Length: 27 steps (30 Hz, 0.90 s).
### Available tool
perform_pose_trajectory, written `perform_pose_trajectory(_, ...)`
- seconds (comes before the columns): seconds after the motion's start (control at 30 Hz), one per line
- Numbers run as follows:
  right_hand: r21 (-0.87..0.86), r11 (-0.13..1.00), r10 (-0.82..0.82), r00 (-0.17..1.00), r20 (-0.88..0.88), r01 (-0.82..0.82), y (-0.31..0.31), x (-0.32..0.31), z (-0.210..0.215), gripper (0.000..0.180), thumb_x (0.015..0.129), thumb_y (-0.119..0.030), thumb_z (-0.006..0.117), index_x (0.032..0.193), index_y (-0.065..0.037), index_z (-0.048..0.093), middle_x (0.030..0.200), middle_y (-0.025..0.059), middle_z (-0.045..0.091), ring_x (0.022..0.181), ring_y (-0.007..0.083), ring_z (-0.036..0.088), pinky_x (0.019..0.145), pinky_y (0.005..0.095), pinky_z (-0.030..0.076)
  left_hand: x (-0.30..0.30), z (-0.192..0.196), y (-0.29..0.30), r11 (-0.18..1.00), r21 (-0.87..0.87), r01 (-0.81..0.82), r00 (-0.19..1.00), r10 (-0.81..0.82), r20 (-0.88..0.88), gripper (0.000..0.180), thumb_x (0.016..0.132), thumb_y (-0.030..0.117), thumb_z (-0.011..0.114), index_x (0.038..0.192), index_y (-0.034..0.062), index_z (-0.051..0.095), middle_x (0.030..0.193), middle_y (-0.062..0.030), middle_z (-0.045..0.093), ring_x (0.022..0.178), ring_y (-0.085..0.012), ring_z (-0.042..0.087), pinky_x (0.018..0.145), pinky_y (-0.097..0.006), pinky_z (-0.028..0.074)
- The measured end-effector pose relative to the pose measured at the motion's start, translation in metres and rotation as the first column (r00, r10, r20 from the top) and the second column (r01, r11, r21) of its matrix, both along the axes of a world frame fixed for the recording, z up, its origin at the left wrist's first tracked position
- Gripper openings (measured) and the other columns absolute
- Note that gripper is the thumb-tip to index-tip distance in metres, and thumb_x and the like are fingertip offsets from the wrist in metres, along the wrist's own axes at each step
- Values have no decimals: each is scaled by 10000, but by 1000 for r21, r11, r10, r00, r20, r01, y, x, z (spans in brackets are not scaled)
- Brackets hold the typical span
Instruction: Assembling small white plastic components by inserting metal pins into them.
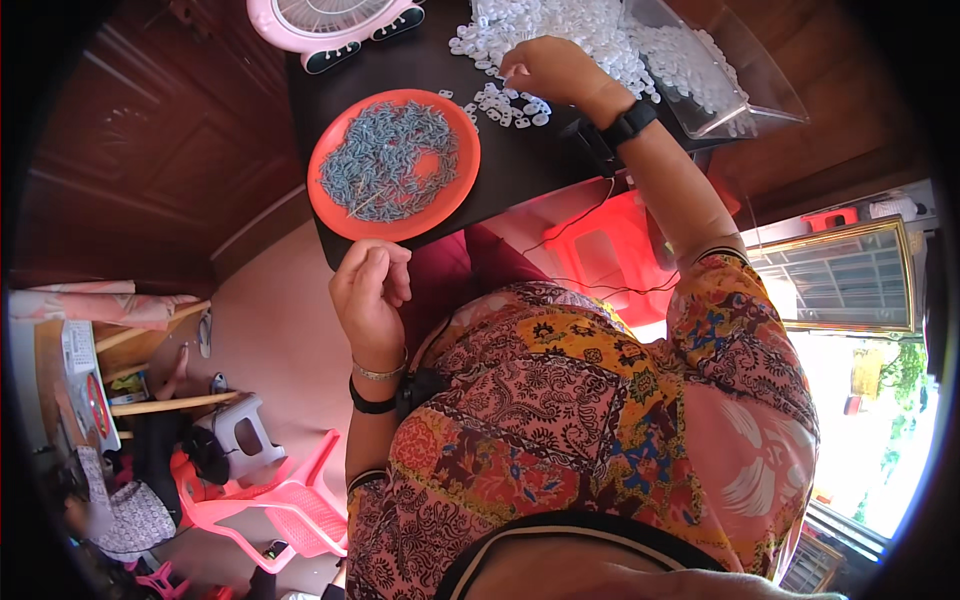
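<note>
An orange plate [335, 215] heaped with small blue-grey pieces [385, 160] sits on a dark table [540, 165]. My left hand [370, 290] hovers just off the plate's near rim, with its fingers bunched together and nothing visible in them. A pile of small white plastic pieces [560, 25] lies farther back. My right hand [550, 70], a black watch on its wrist, rests on this pile with its fingertips bent down among loose white pieces [505, 105]. Whether those fingers hold a piece is hidden.
A pink fan [330, 20] stands at the table's far left. A clear plastic box [745, 95] of white pieces sits on the right. Below the table are a red stool [600, 250], a pink chair [290, 510], a grey stool [245, 430] and another person [125, 515].
</note>
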State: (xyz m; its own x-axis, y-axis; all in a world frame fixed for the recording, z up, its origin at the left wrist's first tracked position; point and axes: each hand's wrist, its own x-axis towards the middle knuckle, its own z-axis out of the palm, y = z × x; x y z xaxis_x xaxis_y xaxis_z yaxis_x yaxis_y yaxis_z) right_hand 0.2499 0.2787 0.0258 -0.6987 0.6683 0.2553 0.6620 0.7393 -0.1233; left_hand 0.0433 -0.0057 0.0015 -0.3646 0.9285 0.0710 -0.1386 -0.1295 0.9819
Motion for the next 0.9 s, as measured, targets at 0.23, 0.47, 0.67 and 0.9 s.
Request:
perform_pose_trajectory(0.23,-9,999,43,989,143,-43,12,-3,-18,177,773,-190,608,922,-132,686,846,93,631,850,297,616,740,393,490,2,-3,2,999,-36,35,999,-35,8,264,907,210,471,796,12,604,595,-5,505,497,-65,424,466,-202,293)
perform_pose_trajectory(0.47,-29,997,75,994,-80,-77,13,1,-12,176,781,-139,626,942,-105,688,867,111,677,817,272,646,735,337,504,4,-6,5,998,-46,37,999,-38,-33,268,928,199,427,802,15,575,584,-23,486,462,-84,417,433,-208,270)
perform_pose_trajectory(0.67,-510,744,-46,728,-684,-432,-46,-14,15,151,851,-40,631,993,2,660,876,24,674,831,85,620,751,230,489,1,7,14,996,-31,81,997,-81,-15,261,916,201,455,853,9,621,627,-8,533,510,-59,440,470,-194,313)
perform_pose_trajectory(0.9,-436,635,-60,521,-851,-638,-139,-46,22,120,817,5,673,936,-11,681,858,28,676,809,93,636,749,228,514,10,25,35,963,-51,263,959,-255,126,400,954,344,371,942,6,585,651,-41,540,509,-78,450,457,-195,318)
